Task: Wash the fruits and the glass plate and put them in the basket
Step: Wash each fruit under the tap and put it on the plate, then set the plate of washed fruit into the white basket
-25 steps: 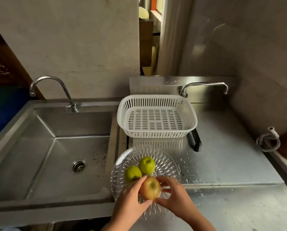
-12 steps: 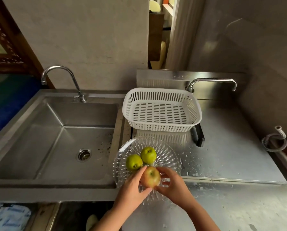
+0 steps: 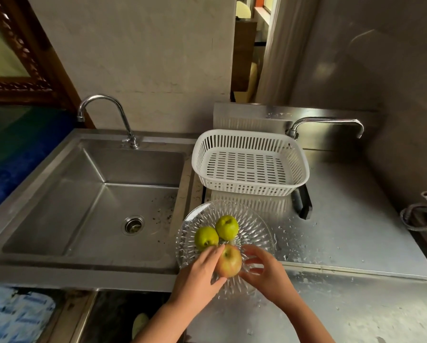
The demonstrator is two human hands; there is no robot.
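A cut-glass plate (image 3: 254, 225) rests on the steel counter just right of the sink. Two green fruits (image 3: 206, 237) (image 3: 227, 227) lie on it side by side. A red-yellow apple (image 3: 229, 261) is at the plate's near side, held between both hands. My left hand (image 3: 199, 273) grips its left side, and my right hand (image 3: 263, 269) cups its right side with fingers curled. The white slotted basket (image 3: 250, 144) stands behind the plate with nothing in it.
The steel sink (image 3: 66, 201) with a drain (image 3: 133, 224) lies at left under a curved tap (image 3: 123, 120). A second tap (image 3: 331, 122) reaches over the wet counter at right. A black handle (image 3: 304, 203) pokes out beside the basket. A coiled hose (image 3: 421, 215) sits far right.
The view has shifted, so everything sits lower and further right in frame. Both hands stay on the apple over the plate; my right fingers have loosened slightly.
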